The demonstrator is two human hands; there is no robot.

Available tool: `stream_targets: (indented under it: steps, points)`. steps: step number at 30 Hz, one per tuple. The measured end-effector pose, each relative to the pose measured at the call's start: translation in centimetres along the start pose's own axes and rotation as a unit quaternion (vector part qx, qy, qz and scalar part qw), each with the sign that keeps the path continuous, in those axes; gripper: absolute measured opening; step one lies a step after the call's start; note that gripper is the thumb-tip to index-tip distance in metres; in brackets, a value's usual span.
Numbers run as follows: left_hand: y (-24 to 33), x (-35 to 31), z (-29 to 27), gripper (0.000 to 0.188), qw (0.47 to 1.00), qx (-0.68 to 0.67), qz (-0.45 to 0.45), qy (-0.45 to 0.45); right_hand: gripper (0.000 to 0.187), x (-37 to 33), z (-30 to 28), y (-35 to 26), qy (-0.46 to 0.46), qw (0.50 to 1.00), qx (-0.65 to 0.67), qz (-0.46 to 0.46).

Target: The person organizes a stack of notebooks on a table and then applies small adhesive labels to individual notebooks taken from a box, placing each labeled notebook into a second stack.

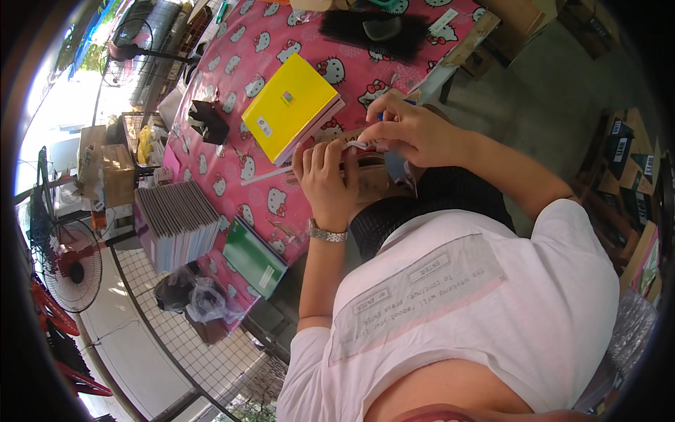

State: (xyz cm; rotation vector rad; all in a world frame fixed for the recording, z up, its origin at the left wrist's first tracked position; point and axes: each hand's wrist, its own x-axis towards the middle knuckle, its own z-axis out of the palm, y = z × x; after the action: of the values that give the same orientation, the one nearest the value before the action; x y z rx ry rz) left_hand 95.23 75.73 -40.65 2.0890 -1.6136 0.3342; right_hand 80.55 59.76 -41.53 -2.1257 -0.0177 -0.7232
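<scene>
My left hand (327,172) is at the front edge of the pink table, its fingers bent and close together. Beside it my right hand (415,133) is curled in a pinch. A small thin white piece (358,144) runs between both hands' fingertips; its exact kind is unclear. Something blue (384,115) shows partly behind the right fingers. Just beyond the left hand lies a stack of yellow-covered notebooks (290,105) with small holes along the edges. A long pale strip (266,175) lies on the table left of my left fingers.
On the pink patterned table (214,165) are a tall stack of notebooks (176,221), a green notebook (254,257), a small black holder (208,122) and a black bristly mat (344,29). Fans (70,271) stand left; boxes (626,162) are stacked right.
</scene>
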Motion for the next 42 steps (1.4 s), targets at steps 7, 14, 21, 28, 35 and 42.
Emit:
stream_targets:
  steps: [7,14,21,28,35,42]
  points:
    - [-0.1,0.4,0.2,0.016,1.000,0.007,0.000,0.004,0.028,-0.2,1.4,0.8,0.111,0.974,-0.165,-0.108]
    - [-0.6,0.0,0.6,0.013,1.000,-0.022,-0.001,0.017,0.021,-0.3,0.8,1.1,-0.027,0.979,0.148,0.135]
    - [1.5,0.9,0.0,0.024,0.999,-0.017,0.018,-0.020,0.029,1.2,-0.8,-1.2,-0.029,0.995,-0.040,0.090]
    - [1.5,0.7,0.2,0.026,0.997,-0.054,-0.014,-0.044,0.035,2.5,-1.8,-1.6,-0.114,0.983,-0.145,0.002]
    - [1.5,0.4,-0.7,0.020,0.998,-0.030,-0.016,-0.060,0.044,8.1,-3.9,5.9,-0.251,0.921,0.217,0.201]
    - [1.1,-0.7,-0.8,0.018,0.996,-0.054,-0.017,-0.067,0.068,9.3,-0.7,24.4,0.050,0.832,-0.451,0.320]
